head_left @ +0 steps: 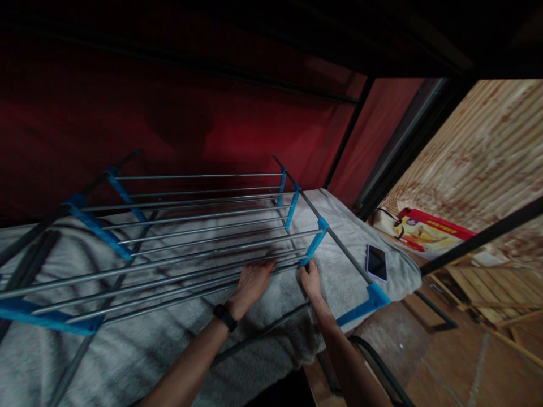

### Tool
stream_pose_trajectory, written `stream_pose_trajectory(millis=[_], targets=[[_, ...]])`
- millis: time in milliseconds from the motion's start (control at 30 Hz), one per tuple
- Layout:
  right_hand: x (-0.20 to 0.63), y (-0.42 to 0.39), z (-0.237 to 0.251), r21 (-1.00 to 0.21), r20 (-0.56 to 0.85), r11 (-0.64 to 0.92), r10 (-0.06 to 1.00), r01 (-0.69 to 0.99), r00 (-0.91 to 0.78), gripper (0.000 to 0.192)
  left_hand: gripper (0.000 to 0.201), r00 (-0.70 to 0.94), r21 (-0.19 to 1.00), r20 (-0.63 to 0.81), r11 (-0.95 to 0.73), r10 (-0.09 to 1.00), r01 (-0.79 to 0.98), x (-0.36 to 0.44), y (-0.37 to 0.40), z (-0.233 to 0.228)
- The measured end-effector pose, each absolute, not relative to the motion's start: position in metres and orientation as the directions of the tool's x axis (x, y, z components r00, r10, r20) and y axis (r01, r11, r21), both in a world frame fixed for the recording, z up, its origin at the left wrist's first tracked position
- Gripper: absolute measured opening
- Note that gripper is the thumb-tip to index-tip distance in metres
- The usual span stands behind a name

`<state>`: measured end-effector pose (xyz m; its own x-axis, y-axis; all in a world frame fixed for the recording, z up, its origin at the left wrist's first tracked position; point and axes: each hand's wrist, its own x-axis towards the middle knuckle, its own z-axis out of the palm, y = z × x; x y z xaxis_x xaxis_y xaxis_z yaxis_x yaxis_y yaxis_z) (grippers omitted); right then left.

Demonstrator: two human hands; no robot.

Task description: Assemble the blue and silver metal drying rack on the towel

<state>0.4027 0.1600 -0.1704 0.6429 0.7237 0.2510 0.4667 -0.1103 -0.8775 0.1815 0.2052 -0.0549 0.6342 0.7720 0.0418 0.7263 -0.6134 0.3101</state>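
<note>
A rack of grey metal rods (203, 227), apparently a clothes drying rack, lies across the grey blanket with blue plastic brackets at its ends. My left hand (251, 287), with a dark watch on the wrist, closes on one of the nearer metal rods (169, 298); its fingertips are partly hidden. To its right, my right hand (311, 280) grips the lower end of a blue bracket (315, 247), where the rods meet it. Another blue bracket (360, 307) sits on the side tube (348, 254), close to my right forearm.
The grey blanket (335, 282) covers the surface under the rack. A phone (376, 263) lies on it at the right. Dark metal frame bars (487, 237) cross the right side, with a red and yellow box (435, 233) and wooden slatted furniture (496, 288) beyond. Red fabric (237, 124) hangs behind.
</note>
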Motion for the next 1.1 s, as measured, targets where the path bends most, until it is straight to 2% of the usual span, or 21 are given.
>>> stream_pose_trajectory(millis=[500, 833, 1100], targets=[[0.398, 0.161, -0.176, -0.877, 0.238, -0.136, 0.709, 0.46, 0.664, 0.031, 0.039, 0.629, 0.311, 0.031, -0.606, 0.777, 0.732, 0.182, 0.207, -0.051], [0.394, 0.162, -0.178, -0.867, 0.243, -0.157, 0.696, 0.474, 0.675, 0.035, 0.035, 0.657, 0.299, 0.078, -0.646, 0.75, 0.702, 0.181, 0.206, -0.05], [0.393, 0.158, -0.179, -0.868, 0.232, -0.17, 0.693, 0.467, 0.682, 0.029, 0.047, 0.661, 0.196, 0.159, -0.68, 0.733, 0.707, 0.171, 0.185, -0.054]])
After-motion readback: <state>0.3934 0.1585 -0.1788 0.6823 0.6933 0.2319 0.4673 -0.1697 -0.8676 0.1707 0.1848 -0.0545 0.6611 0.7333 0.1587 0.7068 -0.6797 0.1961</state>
